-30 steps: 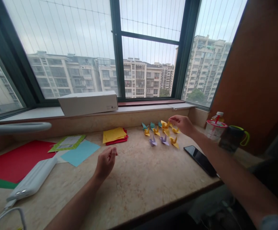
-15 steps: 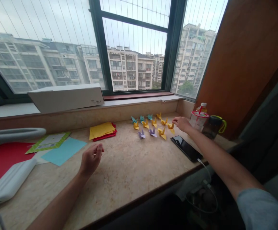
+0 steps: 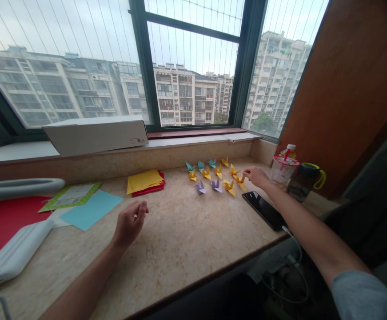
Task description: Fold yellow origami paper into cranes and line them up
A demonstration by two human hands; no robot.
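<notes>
Several small folded paper cranes stand in loose rows at the back of the counter: teal cranes (image 3: 201, 166) behind, yellow ones (image 3: 229, 188) in the middle and to the right, and purple ones (image 3: 217, 186) in front. My right hand (image 3: 256, 176) reaches to the rightmost yellow paper crane (image 3: 240, 181), its thumb and fingertips pinched together at the crane's upper edge. My left hand (image 3: 129, 224) rests over the counter with fingers curled closed, and nothing shows in it. It is nearest to a stack of yellow paper (image 3: 144, 181) and red paper (image 3: 148, 190).
Right of the cranes lie a black phone (image 3: 263, 210) with a charging cable, a lidded cup (image 3: 283, 170) and a dark bottle (image 3: 302, 181). On the left are a light-blue sheet (image 3: 91, 211), a green-edged packet (image 3: 71, 196) and red paper (image 3: 6, 229). A white box (image 3: 96, 138) stands on the sill.
The view has shifted slightly, so everything sits a little further right. Near my right fingertips, the yellow cranes appear slightly turned or shifted. My left hand keeps its pose.
</notes>
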